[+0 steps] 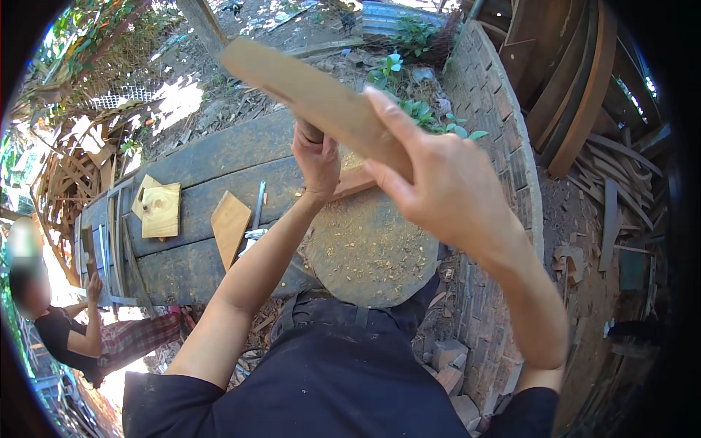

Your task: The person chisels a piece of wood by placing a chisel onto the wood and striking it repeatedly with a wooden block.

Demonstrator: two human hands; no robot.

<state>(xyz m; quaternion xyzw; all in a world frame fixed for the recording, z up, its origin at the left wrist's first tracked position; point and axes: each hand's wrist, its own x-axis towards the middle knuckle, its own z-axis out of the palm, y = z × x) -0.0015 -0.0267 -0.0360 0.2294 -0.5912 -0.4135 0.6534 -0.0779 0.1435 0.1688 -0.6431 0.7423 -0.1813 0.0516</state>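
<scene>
A long wooden board (307, 87), with one rounded end, slants across the upper middle of the view. My right hand (453, 175) is closed round its near right end, thumb along the top. Under the board, my left hand (319, 164) wraps round a brown, rounded handle (311, 132); the board hides its top and the fist covers its lower part. Whether board and handle touch, I cannot tell. Close to my left wrist, a reddish wooden bar (353, 182) lies beside the round, chip-covered work surface (369, 255).
Dark plank bench (197, 263) on the left carries a square wooden piece (160, 210), a pointed wooden piece (232, 226) and a thin metal tool (259, 204). A brick wall (504, 146) bounds the right. Another person (69, 328) sits at far left.
</scene>
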